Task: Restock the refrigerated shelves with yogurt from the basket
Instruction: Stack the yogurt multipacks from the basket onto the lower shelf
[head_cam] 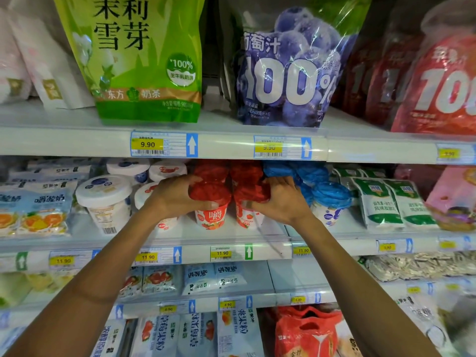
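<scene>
Middle shelf (231, 237), head view. I see both hands on the red-lidded yogurt cups at the shelf front. L hand (177, 194) wraps the left red-lid cup (211, 215), fingers over its lid, thumb on the front wall. R hand (279, 199) grips the right red-lid cup (247, 215) from the right side, fingers across its lid. The two cups stand upright, just beside each other, between the hands. Count, red lids: 2 held at the front, approx. 2 more behind them, partly hidden. Blue-lidded cups (331, 202) just right of R hand: I make out 3–4, rear ones unclear. White tubs (105, 199) left of L hand: 4 visible.
</scene>
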